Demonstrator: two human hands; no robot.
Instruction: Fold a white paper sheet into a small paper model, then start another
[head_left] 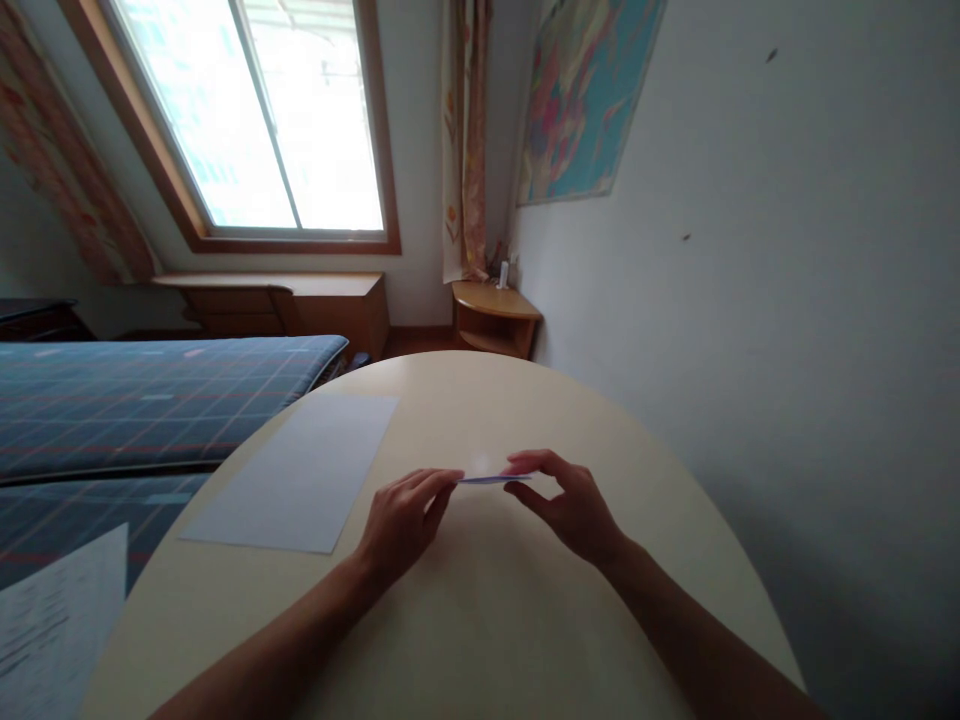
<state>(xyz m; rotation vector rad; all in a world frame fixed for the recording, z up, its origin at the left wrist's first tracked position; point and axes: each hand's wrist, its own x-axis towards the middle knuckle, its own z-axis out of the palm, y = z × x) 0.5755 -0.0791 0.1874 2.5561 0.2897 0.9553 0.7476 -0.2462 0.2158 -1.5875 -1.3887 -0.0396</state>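
Note:
A thin, flat bluish-white piece, seen almost edge-on and looking like folded paper (491, 480), is held level above the round cream table (480, 620). My left hand (409, 515) pinches its left end between thumb and fingers. At the other end, my right hand (574, 500) has its thumb below and its fingers above, closed on the edge. The upper face of the piece can hardly be seen from this angle. To the left of my left hand lies a blank white sheet of paper (300, 475), flat on the table and apart from the hand.
Beyond the table's left edge is a bed with a blue plaid mattress (150, 400). A sheet with writing (64, 620) shows at lower left. A wooden corner stand (495, 300) and a desk (337, 290) stand at the back. A white wall (787, 330) rises on the right.

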